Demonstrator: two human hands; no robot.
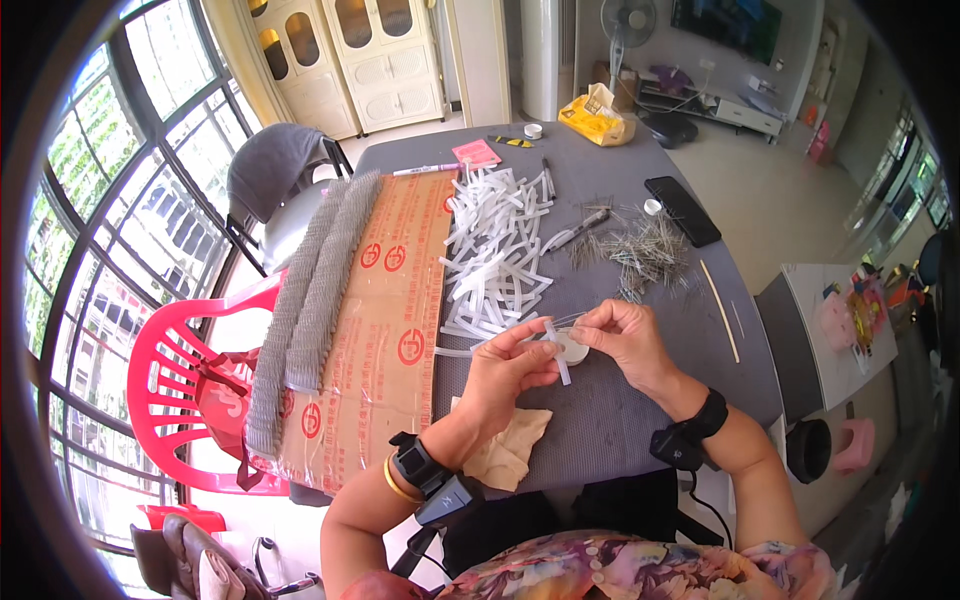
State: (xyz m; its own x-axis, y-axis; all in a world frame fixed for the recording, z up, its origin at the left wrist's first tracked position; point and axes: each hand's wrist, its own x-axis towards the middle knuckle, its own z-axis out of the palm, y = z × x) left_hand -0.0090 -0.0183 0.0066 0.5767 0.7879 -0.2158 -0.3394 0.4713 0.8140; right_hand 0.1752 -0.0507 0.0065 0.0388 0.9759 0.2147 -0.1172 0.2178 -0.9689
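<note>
Between the thumb and fingers of my left hand (503,368) is a short white plastic tube (562,368), held nearly upright. My right hand (630,343) is closed in a pinch close by, with a thin wire (568,317) at its fingertips reaching toward the tube. Whether the wire touches the tube I cannot tell. Under the hands lies a small round white piece (574,350), partly covered by fingers. Beyond my left hand spreads a heap of similar white tubes (495,255). A tangle of thin metal wires (648,255) lies farther off, past my right hand.
On the left of the grey table (600,430) lies a taped cardboard sheet (385,340) bearing two grey ribbed rolls (285,330). A beige cloth (508,452) sits near my left wrist. On the right are a black phone (683,212) and a wooden stick (720,312). A red chair (165,390) stands left.
</note>
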